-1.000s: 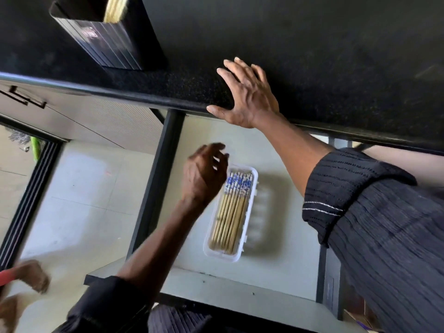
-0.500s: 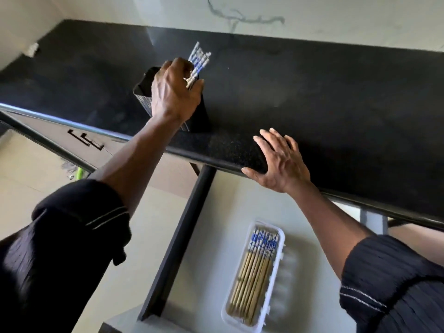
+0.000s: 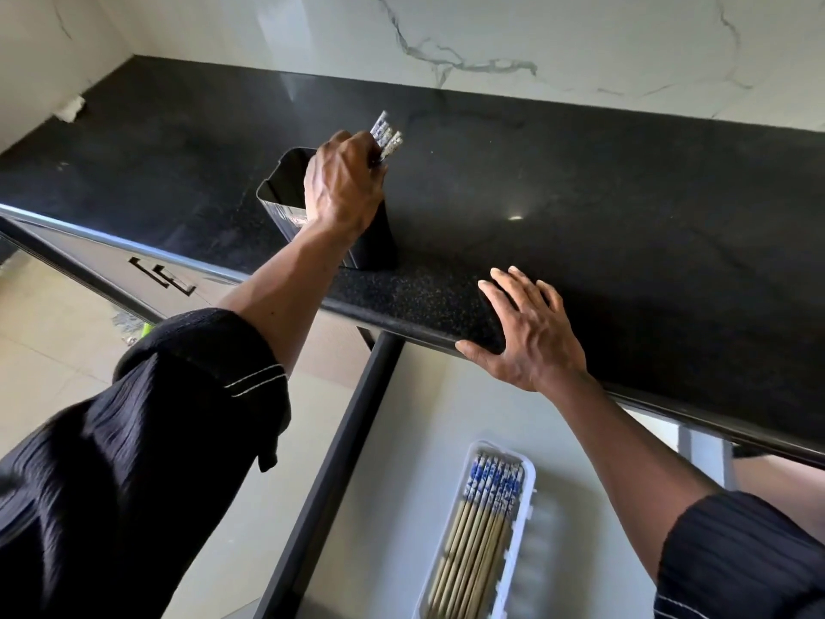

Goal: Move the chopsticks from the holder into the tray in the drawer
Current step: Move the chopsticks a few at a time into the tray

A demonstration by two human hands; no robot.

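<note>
A black holder [image 3: 285,194] stands near the front edge of the black countertop [image 3: 602,194]. My left hand [image 3: 341,189] is over its mouth, shut on a bunch of chopsticks [image 3: 387,138] whose blue-and-white tops stick out above my fingers. Their lower ends are hidden by my hand and the holder. My right hand [image 3: 531,332] lies flat and open on the counter's front edge. Below, in the open drawer [image 3: 393,507], a white tray [image 3: 529,475] holds several chopsticks [image 3: 480,516] with blue-patterned tops, lying side by side.
A marble wall [image 3: 491,38] rises behind the counter. The drawer's dark left side rail [image 3: 339,462] runs toward me. A closed drawer front with a dark handle [image 3: 163,277] is to the left, above a pale tiled floor [image 3: 53,332].
My left hand went from the tray in the drawer up to the holder and closed on a bunch of chopsticks. The view tilted up toward the counter. My right hand stayed on the edge.
</note>
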